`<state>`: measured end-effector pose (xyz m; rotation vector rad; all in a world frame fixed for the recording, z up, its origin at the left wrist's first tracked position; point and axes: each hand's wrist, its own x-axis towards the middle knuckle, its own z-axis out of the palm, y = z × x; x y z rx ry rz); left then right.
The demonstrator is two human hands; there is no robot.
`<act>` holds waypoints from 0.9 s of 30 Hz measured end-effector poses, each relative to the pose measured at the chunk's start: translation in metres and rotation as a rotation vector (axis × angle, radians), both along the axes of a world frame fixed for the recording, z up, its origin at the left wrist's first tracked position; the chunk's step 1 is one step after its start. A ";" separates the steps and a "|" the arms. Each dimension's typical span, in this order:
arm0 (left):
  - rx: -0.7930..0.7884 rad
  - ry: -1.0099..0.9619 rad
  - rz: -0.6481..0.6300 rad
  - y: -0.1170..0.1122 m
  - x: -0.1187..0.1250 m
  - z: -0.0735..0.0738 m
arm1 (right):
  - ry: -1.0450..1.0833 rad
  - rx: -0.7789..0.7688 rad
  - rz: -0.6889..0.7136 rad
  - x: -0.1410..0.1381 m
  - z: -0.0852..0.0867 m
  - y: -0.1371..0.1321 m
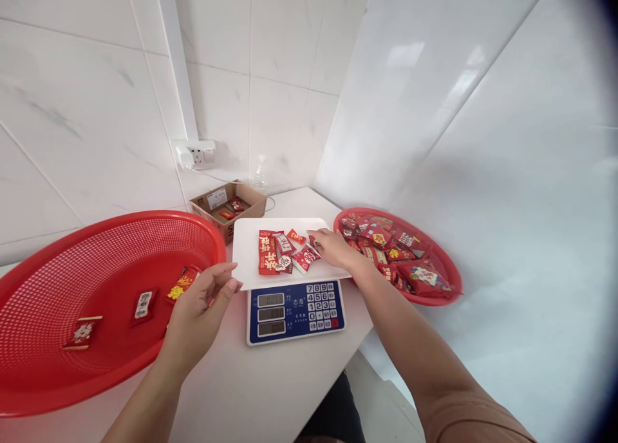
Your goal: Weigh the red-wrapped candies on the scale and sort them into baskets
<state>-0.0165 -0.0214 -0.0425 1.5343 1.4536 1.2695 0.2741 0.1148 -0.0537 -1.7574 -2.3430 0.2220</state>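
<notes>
On the white weighing tray (251, 237) of a blue-faced scale (294, 314) lies a small heap of red packets (268, 253) — glossy, flat, rectangular foil wrappers with crimped ends. The largest lies with its long axis running away from the person, and the smaller ones beside it are tilted at angles. The right hand (335, 250) rests palm down on the tray's right side, its fingertips on a small packet at the heap's edge; whether they pinch it cannot be told. The left hand (200, 308) is held with fingers straight and close together, their tips against the tray's near left corner, gripping nothing. Round red mesh plastic baskets flank the scale — the left basket (58, 250) holds three packets, and the right basket (449, 282) is piled with many. Behind the tray sits an open cardboard box (251, 208).
</notes>
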 end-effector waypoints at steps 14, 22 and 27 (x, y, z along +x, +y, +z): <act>-0.016 0.049 0.060 0.000 -0.006 0.003 | 0.783 0.179 -0.402 0.054 0.019 -0.038; 0.045 0.315 0.154 0.006 -0.005 -0.004 | 0.658 0.124 -0.587 0.086 0.000 -0.066; 0.079 0.643 0.195 0.001 -0.010 -0.007 | 0.491 0.155 -0.589 0.088 -0.010 -0.059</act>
